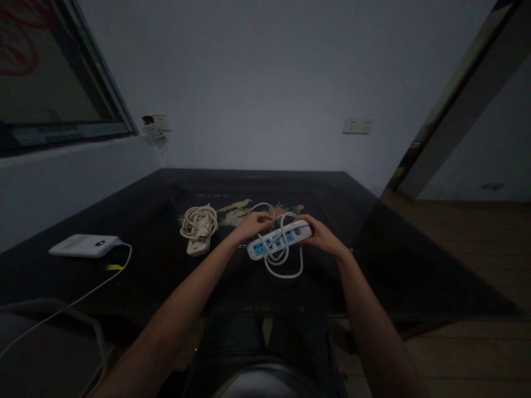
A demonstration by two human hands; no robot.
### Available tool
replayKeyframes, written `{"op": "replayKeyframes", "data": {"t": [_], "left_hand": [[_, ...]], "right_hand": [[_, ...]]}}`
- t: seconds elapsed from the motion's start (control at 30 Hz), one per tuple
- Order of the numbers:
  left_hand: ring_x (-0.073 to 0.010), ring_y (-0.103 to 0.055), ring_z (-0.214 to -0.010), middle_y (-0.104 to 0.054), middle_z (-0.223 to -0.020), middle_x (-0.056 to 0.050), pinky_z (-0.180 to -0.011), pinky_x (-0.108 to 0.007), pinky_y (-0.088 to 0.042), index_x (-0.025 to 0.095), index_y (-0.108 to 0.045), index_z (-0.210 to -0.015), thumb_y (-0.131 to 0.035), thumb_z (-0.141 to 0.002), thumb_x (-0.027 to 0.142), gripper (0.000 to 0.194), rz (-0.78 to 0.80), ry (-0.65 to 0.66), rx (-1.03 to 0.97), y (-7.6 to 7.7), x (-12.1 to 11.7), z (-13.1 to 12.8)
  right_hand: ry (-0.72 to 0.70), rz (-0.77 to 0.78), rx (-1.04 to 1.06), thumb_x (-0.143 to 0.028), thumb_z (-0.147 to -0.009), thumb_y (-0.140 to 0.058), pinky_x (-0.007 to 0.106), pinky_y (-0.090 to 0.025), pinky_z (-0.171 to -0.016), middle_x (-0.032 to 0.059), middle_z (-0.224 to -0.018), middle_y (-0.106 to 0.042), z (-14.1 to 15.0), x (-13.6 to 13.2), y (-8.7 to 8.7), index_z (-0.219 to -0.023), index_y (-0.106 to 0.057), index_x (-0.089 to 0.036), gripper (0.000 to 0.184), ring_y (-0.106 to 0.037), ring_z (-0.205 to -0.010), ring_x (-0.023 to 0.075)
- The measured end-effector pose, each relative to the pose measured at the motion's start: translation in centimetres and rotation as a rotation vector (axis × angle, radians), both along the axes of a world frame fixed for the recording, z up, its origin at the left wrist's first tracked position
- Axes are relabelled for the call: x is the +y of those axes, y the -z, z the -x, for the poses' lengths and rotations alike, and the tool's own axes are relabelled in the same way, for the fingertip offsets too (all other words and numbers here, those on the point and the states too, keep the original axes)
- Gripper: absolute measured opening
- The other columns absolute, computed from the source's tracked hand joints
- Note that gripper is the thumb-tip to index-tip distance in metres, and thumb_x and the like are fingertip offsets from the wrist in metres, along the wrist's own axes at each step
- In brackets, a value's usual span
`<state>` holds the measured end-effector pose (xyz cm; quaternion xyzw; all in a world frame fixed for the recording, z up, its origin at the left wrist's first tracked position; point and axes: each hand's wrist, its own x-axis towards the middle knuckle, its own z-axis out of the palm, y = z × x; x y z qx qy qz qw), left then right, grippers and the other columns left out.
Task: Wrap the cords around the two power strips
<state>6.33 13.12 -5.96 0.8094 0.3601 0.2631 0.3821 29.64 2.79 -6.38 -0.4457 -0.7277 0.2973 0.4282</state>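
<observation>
A white power strip with blue sockets is lifted a little above the dark table, at its middle. My right hand grips the strip's right end. My left hand is closed on the strip's white cable, which loops over and below the strip. A second, cream power strip with its cord coiled lies on the table just left of my left hand.
A white flat device with a white cable and a yellow tag lies at the table's left. Wall sockets sit on the back wall and in the left corner. A window is at the upper left. Wooden floor lies to the right.
</observation>
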Motion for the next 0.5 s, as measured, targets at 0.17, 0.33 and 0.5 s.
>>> {"op": "replayKeyframes", "data": {"t": [0.17, 0.33, 0.5], "left_hand": [[-0.0130, -0.057, -0.061, -0.067, -0.072, -0.002, -0.054, -0.021, -0.039, 0.013, -0.069, -0.094, -0.060, -0.072, 0.026, 0.027, 0.082, 0.083, 0.155, 0.5, 1.3, -0.9], [-0.0105, -0.053, -0.055, -0.065, -0.063, 0.000, -0.051, -0.019, -0.038, 0.015, -0.072, -0.076, -0.061, -0.062, 0.018, 0.018, 0.149, 0.199, 0.231, 0.6, 1.6, -1.1], [-0.0099, -0.043, -0.044, -0.058, -0.049, 0.001, -0.044, -0.021, -0.031, 0.017, -0.070, -0.062, -0.057, -0.068, 0.028, 0.018, 0.179, 0.236, 0.264, -0.5, 1.3, -1.3]], "right_hand": [[-0.003, -0.014, -0.011, -0.022, -0.061, -0.074, 0.031, -0.043, -0.083, 0.0031, -0.104, -0.057, 0.0, 0.1, 0.2, -0.111, -0.051, -0.021, 0.055, -0.056, -0.094, 0.0197], [0.000, -0.020, -0.028, -0.022, -0.061, -0.073, 0.031, -0.044, -0.081, 0.0029, -0.102, -0.057, 0.1, 0.1, 0.2, -0.112, -0.051, -0.021, 0.055, -0.056, -0.091, 0.0192], [0.029, -0.035, -0.073, -0.023, -0.060, -0.074, 0.031, -0.043, -0.080, 0.0032, -0.100, -0.057, 0.2, 0.3, 0.3, -0.110, -0.052, -0.020, 0.054, -0.055, -0.090, 0.0195]]}}
